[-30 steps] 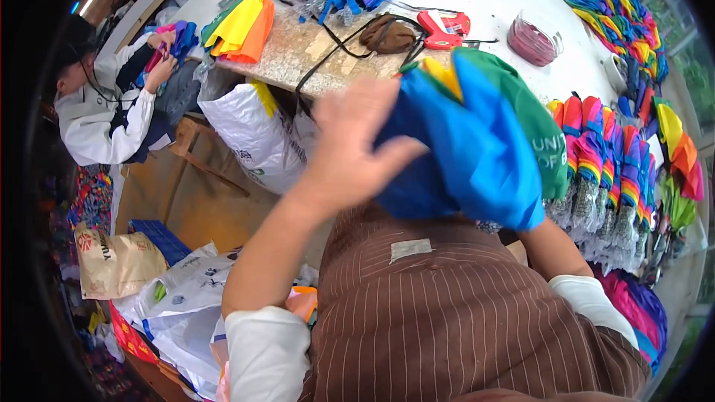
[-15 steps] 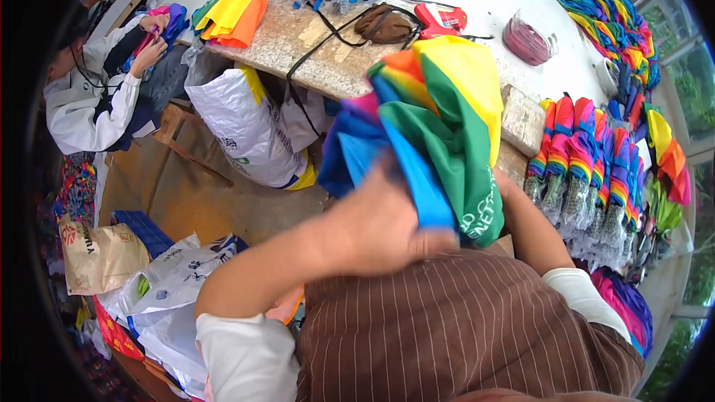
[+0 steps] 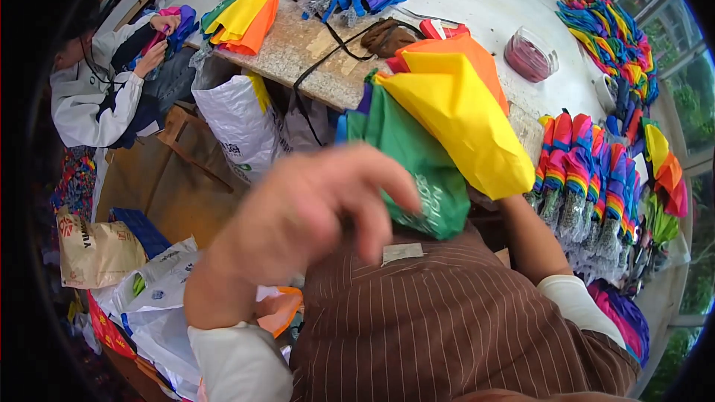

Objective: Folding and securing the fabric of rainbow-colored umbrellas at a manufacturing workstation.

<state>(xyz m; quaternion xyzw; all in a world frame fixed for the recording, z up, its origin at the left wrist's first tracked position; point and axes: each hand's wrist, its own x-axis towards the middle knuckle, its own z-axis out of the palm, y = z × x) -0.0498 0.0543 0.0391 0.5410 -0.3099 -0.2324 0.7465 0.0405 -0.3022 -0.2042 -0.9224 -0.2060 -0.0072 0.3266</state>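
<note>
A rainbow umbrella (image 3: 424,126), its loose panels in green, yellow, orange and some blue, hangs in front of my brown striped apron (image 3: 447,313). My right hand (image 3: 509,207) goes in behind the yellow panel and holds the umbrella up; its fingers are hidden by the cloth. Left of the green panel, my left hand (image 3: 320,201) is raised and blurred, with thumb and fingers apart and nothing seen in them. The umbrella's handle and shaft are out of sight behind the cloth.
Rolled rainbow umbrellas (image 3: 577,156) lie in a row on the right. A clear tub (image 3: 530,56), a black cord (image 3: 316,67) and more umbrellas (image 3: 246,18) are on the worktable (image 3: 328,74). A white sack (image 3: 234,119) stands below, near a seated person (image 3: 104,97) handling cloth.
My left hand has come off the umbrella and moved left toward me. The umbrella has turned, so yellow and orange panels now face the right and the blue is mostly hidden.
</note>
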